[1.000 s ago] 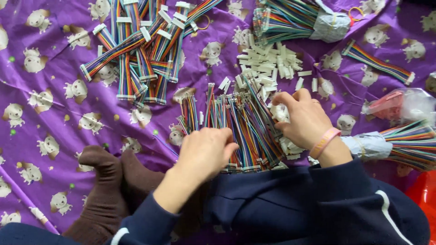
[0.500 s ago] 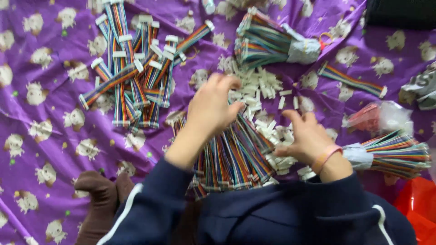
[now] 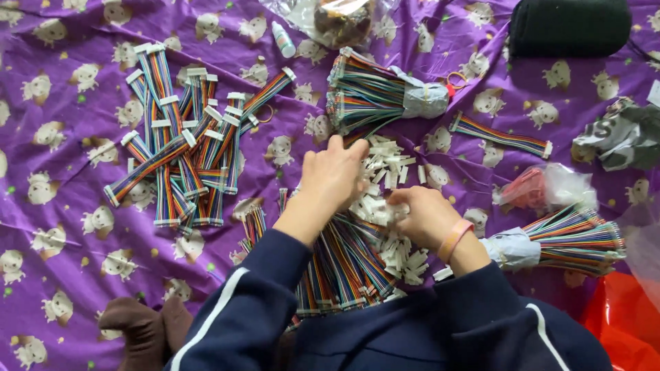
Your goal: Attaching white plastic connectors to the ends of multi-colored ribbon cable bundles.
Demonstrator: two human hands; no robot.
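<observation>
My left hand (image 3: 333, 177) lies palm down on a heap of small white plastic connectors (image 3: 385, 165), fingers curled into the pieces. My right hand (image 3: 423, 213), with a pink band on the wrist, is closed around a clump of the same connectors just beside it. Under both forearms lies a fan of rainbow ribbon cables (image 3: 344, 264), their ends toward me. What the left fingers pinch is hidden.
Finished rainbow cables with white ends (image 3: 179, 148) are piled at the left on the purple patterned cloth (image 3: 62, 103). Taped cable bundles lie at top centre (image 3: 375, 96) and at right (image 3: 564, 237). A single cable (image 3: 500, 135), plastic bags, a small bottle (image 3: 282, 39) and a dark roll (image 3: 569, 26) sit around.
My left hand has moved from the cable fan up onto the connector heap. My right hand shifted left and closed on connectors. The view has tilted toward the cloth's far side.
</observation>
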